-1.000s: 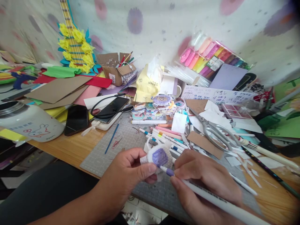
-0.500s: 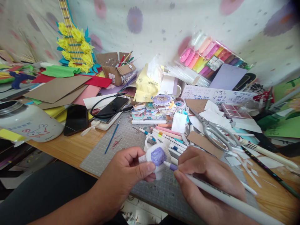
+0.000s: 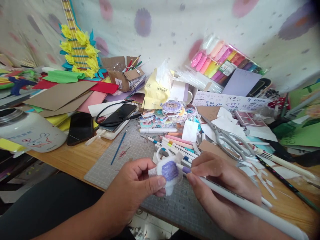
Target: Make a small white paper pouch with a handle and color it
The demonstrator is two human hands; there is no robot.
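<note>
Between the thumb and fingers of my left hand [image 3: 140, 181] is a small white fabric-like piece [image 3: 171, 182] with a loop on top and a purple coloured patch [image 3: 170, 171] in its middle. My right hand [image 3: 220, 181] is closed around a white marker [image 3: 240, 201] with a purple collar, held like a pen. The marker's tip touches or nearly touches the upper right edge of the purple patch. Several more white markers [image 3: 178, 148] lie on the grey cutting mat [image 3: 105, 171] behind my hands, beside a thin blue paintbrush [image 3: 119, 146].
Scissors [image 3: 231, 140] and paper scraps lie to the right. A stack of cut-out paper pieces [image 3: 160, 116] stands behind the markers. Left are a phone [image 3: 80, 128], a second phone with a cable [image 3: 120, 115] and a white bottle [image 3: 32, 133]. A cardboard box [image 3: 122, 78] sits at the back.
The marker's tip has moved up along the right side of the purple patch. The white piece has turned slightly in my left hand, and both hands keep their hold.
</note>
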